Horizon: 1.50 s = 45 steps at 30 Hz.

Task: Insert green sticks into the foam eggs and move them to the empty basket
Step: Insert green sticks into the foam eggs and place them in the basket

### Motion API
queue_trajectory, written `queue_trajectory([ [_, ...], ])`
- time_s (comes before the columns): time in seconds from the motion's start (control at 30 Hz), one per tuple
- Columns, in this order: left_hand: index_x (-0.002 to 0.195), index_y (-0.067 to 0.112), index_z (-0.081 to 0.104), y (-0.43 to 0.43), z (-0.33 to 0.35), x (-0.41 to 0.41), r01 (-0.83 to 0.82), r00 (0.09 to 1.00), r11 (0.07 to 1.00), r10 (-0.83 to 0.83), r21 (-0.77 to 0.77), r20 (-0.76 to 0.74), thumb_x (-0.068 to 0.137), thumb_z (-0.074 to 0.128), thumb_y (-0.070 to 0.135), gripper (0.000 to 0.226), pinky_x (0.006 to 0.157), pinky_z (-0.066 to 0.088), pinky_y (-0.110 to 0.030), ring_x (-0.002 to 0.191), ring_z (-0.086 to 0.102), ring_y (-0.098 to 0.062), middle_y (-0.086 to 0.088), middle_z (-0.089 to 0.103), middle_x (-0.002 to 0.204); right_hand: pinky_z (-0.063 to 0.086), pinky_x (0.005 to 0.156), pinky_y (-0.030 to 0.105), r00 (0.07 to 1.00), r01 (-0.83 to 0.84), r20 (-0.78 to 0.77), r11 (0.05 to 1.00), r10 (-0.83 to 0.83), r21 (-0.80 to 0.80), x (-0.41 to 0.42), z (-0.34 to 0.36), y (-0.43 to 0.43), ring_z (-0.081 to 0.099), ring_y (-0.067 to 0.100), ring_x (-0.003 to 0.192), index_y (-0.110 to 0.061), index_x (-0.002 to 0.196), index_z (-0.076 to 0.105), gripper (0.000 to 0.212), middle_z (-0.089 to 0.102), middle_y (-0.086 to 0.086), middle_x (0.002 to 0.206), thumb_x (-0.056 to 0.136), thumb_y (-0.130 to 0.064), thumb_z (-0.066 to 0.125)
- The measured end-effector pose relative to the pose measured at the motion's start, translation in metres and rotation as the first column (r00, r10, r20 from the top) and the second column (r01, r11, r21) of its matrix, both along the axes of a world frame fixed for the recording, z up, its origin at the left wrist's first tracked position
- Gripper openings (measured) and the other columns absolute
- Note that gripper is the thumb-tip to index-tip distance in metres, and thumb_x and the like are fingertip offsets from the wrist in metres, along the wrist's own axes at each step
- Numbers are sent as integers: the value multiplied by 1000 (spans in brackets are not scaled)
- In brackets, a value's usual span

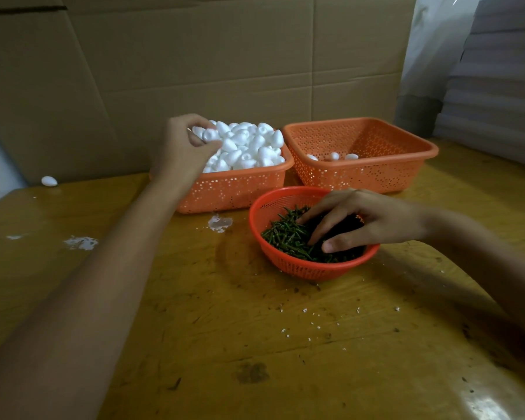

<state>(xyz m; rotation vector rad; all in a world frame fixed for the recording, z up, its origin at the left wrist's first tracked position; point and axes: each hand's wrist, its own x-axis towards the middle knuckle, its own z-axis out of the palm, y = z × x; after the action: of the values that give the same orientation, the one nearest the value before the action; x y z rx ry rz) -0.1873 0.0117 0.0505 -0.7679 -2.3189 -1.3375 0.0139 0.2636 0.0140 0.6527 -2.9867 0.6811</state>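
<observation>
The left hand (182, 147) is gripping a foam egg (209, 134) above the full far-left basket (234, 189). The right hand (364, 221) is reaching among green sticks (285, 234) in the near round basket (300, 268); I cannot tell whether it is grasping one.

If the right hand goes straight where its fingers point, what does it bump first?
The green sticks in the round red basket; the right hand seems to touch them, depth unclear.
</observation>
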Motion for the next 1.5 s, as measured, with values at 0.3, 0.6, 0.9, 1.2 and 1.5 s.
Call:
queue_trajectory([
  [0.3, 106, 17, 78, -24, -19, 62, 286, 936, 882, -341, 374, 90, 97, 75, 32, 17, 57, 50, -25, 56, 54, -10, 5, 67, 69, 33, 111, 14, 1000, 3, 12, 1000, -3, -15, -1, -1, -1, 48, -5, 133, -39, 111, 79, 32, 60, -20, 143, 89, -57, 66],
  [0.6, 97, 19, 78, -27, -59, 121, 315, 665, 642, -675, 699, 320, 94, 67, 18, 12, 64, 57, -28, 73, 71, -24, -18, 77, 95, 33, 112, 15, 1000, 26, 10, 999, -26, -22, 2, 1, -3, 48, -5, 133, -33, 113, 80, 31, 60, -17, 144, 89, -48, 66],
  [0.9, 94, 14, 65, -22, -68, 138, 290, 651, 584, -701, 758, 291, 95, 61, 20, 7, 50, 49, -26, 63, 68, -24, -18, 76, 91, 30, 109, 9, 1000, 16, -5, 1000, -16, -10, 4, 2, -6, 48, -5, 132, -30, 112, 81, 32, 61, -13, 143, 89, -46, 65],
  [1.2, 103, 19, 67, -22, -69, 139, 338, 590, 572, -748, 747, 305, 95, 58, 18, 12, 44, 47, -25, 54, 64, -22, -17, 76, 100, 33, 112, 16, 1000, 14, 3, 1000, -14, -13, 4, 2, -4, 49, -2, 133, -28, 113, 81, 30, 61, -11, 144, 93, -47, 69],
  [1.5, 96, 31, 77, -24, -65, 138, 354, 537, 553, -781, 754, 320, 95, 57, 17, 24, 47, 49, -25, 56, 64, -20, -17, 77, 109, 32, 112, 15, 1000, 13, -7, 1000, -13, -8, 3, 1, -4, 50, -2, 132, -27, 113, 81, 30, 61, -11, 143, 93, -46, 70],
])
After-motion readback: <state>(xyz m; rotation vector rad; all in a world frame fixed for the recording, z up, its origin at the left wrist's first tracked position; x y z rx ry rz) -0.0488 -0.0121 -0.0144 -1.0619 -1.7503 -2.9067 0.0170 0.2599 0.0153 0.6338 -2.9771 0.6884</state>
